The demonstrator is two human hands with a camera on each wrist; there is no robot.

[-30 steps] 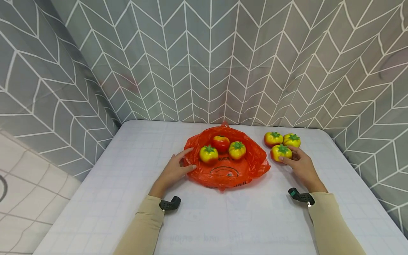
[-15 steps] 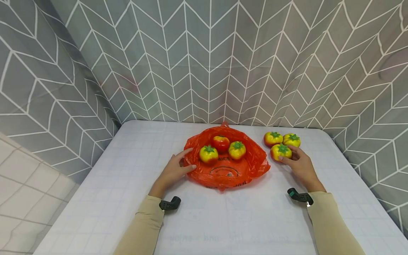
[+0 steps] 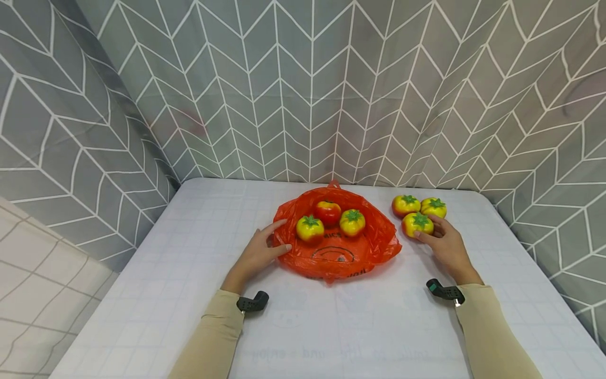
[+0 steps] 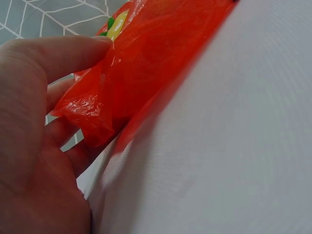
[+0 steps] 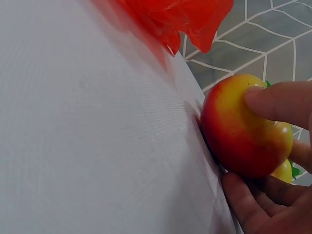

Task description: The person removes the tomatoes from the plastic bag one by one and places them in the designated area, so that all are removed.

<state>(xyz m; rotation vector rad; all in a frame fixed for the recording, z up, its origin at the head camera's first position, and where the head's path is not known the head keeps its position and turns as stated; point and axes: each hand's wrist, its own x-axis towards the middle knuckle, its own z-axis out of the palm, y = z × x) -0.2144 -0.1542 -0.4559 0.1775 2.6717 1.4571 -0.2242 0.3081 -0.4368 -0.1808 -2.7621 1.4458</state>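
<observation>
Left hand [image 3: 258, 251] holds the bag [image 3: 337, 246], right hand [image 3: 447, 247] grips a light-looking fruit [image 3: 413, 225] by its smooth sides near the tabletop's [image 3: 473, 226] far-right corner.

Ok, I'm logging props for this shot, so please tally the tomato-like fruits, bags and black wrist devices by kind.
Tomato-like fruits: 6
Red plastic bag: 1
Black wrist devices: 2
Total: 9

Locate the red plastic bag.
In the head view, the red plastic bag lies on the white table, between the left hand at its left edge and the fruit the right hand grips.
</observation>
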